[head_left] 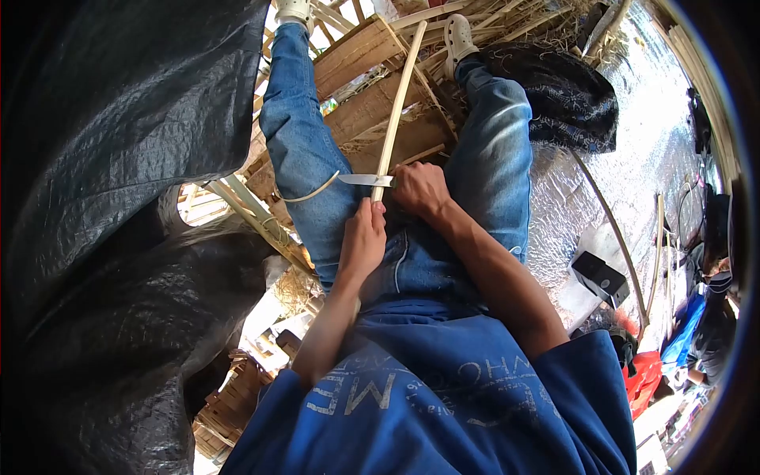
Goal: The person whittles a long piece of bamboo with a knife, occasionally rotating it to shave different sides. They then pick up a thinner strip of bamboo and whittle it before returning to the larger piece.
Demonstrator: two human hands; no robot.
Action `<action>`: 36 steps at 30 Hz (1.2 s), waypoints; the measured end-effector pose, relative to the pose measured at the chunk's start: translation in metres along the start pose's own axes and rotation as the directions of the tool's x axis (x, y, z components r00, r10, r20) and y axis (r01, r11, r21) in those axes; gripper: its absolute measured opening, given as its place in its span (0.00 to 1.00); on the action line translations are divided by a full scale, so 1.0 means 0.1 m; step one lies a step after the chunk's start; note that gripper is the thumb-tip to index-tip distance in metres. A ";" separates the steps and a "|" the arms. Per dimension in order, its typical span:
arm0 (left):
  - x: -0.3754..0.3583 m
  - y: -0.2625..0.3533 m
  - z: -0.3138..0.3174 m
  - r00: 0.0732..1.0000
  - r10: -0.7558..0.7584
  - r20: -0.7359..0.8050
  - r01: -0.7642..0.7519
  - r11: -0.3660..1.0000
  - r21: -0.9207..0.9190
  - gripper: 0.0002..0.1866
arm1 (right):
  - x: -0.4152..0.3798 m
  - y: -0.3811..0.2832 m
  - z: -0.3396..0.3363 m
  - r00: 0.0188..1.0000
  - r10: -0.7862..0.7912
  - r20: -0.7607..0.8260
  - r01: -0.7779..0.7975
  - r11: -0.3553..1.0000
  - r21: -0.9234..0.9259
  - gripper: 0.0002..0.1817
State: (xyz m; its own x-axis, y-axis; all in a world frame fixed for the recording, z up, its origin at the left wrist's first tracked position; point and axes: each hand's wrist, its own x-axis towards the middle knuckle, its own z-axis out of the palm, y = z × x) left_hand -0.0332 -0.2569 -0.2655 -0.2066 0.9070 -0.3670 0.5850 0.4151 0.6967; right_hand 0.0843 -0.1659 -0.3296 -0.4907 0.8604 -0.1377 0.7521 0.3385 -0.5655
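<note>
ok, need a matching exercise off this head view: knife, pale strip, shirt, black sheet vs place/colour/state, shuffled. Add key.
Column 1
1. knife
2. pale strip
3. shirt
4. black sheet

Column 2
A. blue, with pale lettering
B. held near its lower end in the picture by the left hand
C. hangs along the picture's left side
D. held in the right hand, blade across the strip

Pairs: 1-D, 2-B, 3-A, 4-C

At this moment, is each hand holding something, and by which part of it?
The left hand holds the pale stick by its near end; the right hand holds the knife by its handle, mostly hidden.
</note>
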 end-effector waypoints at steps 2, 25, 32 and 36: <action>0.01 0.01 0.00 1.000 0.001 0.010 -0.001 1.000 0.012 0.12 | 0.00 0.00 -0.01 1.000 0.002 0.001 -0.002 1.000 -0.002 0.11; 0.35 -0.01 0.00 0.924 -0.211 0.318 0.376 0.647 -0.664 0.21 | -0.09 -0.01 -0.22 0.994 0.076 0.080 -0.074 0.997 -0.027 0.12; 0.44 0.00 0.08 0.907 -0.281 0.313 0.417 0.694 -0.587 0.18 | -0.06 0.05 -0.20 0.993 0.078 0.093 -0.077 0.997 -0.011 0.12; 0.45 0.03 0.08 0.903 -0.311 0.298 0.430 0.672 -0.602 0.18 | -0.05 0.08 -0.22 0.996 0.030 0.082 -0.032 0.999 0.026 0.10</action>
State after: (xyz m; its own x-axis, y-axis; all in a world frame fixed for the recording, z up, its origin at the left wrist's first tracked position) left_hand -0.0339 -0.2158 -0.2847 -0.1345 0.6686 -0.7314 -0.1681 0.7120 0.6818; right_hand 0.1021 -0.1594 -0.3156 -0.5028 0.8357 -0.2208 0.7556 0.3009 -0.5818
